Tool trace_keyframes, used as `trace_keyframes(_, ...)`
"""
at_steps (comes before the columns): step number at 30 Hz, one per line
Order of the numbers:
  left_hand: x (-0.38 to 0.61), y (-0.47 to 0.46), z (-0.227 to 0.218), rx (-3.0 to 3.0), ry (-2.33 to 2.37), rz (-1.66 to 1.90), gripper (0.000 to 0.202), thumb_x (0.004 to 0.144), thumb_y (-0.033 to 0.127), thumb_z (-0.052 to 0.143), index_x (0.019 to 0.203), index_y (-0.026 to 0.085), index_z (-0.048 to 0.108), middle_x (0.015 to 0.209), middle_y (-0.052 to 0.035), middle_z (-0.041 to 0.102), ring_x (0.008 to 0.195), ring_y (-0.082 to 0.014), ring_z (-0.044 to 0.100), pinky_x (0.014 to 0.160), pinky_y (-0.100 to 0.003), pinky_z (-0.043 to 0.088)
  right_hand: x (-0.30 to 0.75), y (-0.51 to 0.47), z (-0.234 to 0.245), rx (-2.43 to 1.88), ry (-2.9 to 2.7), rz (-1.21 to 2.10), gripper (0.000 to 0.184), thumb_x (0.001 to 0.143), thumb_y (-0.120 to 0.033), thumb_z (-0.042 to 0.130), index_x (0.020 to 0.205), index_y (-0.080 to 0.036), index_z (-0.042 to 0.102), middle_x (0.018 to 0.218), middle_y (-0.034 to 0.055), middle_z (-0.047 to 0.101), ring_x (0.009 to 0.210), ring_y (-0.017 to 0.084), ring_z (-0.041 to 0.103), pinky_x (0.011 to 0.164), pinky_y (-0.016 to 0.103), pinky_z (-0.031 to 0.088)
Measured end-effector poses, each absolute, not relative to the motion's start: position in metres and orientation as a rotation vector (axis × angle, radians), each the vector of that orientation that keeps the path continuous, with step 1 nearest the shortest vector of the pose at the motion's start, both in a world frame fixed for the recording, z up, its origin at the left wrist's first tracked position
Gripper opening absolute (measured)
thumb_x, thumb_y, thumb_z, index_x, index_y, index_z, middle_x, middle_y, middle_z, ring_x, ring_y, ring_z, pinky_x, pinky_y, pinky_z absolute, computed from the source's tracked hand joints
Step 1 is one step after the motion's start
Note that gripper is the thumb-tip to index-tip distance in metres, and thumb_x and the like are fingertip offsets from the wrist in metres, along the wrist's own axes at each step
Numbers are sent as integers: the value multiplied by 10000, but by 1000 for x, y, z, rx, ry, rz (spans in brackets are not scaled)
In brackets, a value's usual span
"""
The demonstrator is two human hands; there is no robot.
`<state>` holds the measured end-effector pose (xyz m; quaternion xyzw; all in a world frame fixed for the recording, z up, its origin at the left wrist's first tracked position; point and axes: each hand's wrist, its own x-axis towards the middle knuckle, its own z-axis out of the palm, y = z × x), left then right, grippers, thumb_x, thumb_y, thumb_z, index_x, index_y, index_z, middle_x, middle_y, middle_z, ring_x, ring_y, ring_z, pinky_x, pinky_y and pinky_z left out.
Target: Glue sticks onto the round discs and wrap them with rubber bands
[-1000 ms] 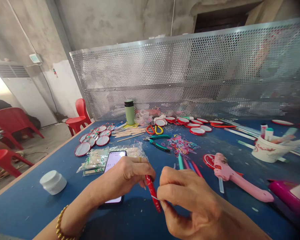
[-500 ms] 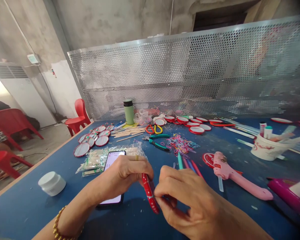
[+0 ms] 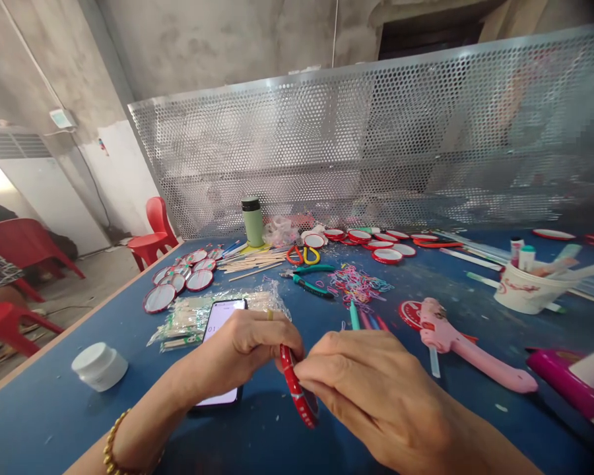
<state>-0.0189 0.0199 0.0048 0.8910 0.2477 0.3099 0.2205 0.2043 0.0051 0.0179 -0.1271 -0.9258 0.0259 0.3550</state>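
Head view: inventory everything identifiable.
Held disc: one, red, centre
Other discs: many, red-rimmed, left, back
Phone: one, black, left
Jar: one, white, left
Sticks: many, tan, left
Bottle: one, green, back
Looped handles: two, orange/yellow, back
Pliers: one, teal, centre
Bands: many, multicoloured, centre
Slim rods: several, multicoloured, centre
Glue gun: one, pink, right
Cup: one, white, right
Table: one, blue, foreground
Panel: one, silver, back
Wall: one, grey, background
Chairs: three, red, left
Left hand: one, holding disc
Right hand: one, at disc
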Motion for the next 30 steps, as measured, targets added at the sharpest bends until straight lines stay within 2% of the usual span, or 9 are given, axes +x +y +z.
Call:
trace_keyframes(5,-20,20,4,2453,721,865,291,977,157,385,927,156,672,907,-86,698,843,-129,636,779,-252,508,205,5,18,-375,-2415,-52,314,994,-149,360,858,-186,642,720,28,657,650,124,608,671,238,480)
trace_keyframes(11,-19,22,-1,2502,718,889,283,967,147,405,895,149,678,858,-84,689,790,-119,629,731,-227,516,201,3,16,-432,-2436,-28,242,971,-130,424,829,-184,612,692,5,616,636,116,572,631,233,445)
trace_keyframes(18,-16,16,1,2437,735,837,284,965,154,415,881,144,686,842,-68,661,739,-101,612,672,-200,523,196,3,8,-454,-2346,47,175,877,-48,479,792,-163,581,684,-6,563,608,109,502,591,243,396)
trace_keyframes(30,-16,15,1,2400,727,808,297,961,142,415,885,139,703,791,-55,639,680,-91,603,614,-181,525,197,0,9,-493,-2328,68,180,873,-56,476,802,-169,597,683,-8,576,621,111,519,620,251,408)
